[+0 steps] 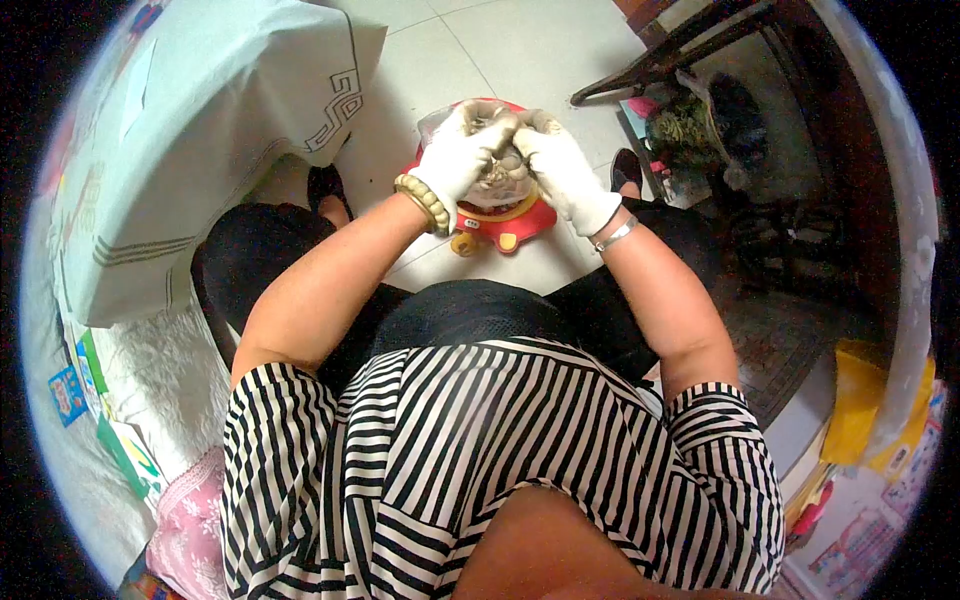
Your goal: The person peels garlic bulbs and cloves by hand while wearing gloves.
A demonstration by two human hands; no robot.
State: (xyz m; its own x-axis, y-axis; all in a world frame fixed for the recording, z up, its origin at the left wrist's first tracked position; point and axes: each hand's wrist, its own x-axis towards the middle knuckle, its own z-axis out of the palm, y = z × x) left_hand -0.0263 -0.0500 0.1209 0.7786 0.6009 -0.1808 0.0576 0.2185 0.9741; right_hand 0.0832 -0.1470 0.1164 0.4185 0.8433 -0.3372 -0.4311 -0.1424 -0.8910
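Note:
My left hand (458, 155), in a white glove with a bead bracelet (424, 203) at the wrist, is closed with thumb and fingers pinched together. My right hand (562, 165), also gloved and wearing a silver bangle (615, 236), is closed right beside it, fingertips meeting. Whatever they pinch is too small and covered to name. Under both hands is a clear plastic bag (505, 188) holding pale, lumpy pieces. It rests on a red and yellow toy-like base (520, 232), partly hidden by my hands.
A pale cloth with a dark pattern (230, 130) drapes a piece of furniture on the left. Light floor tiles (480, 45) lie ahead. A dark wooden frame (690, 60) and assorted items stand at the right, with a yellow bag (865, 400) lower down.

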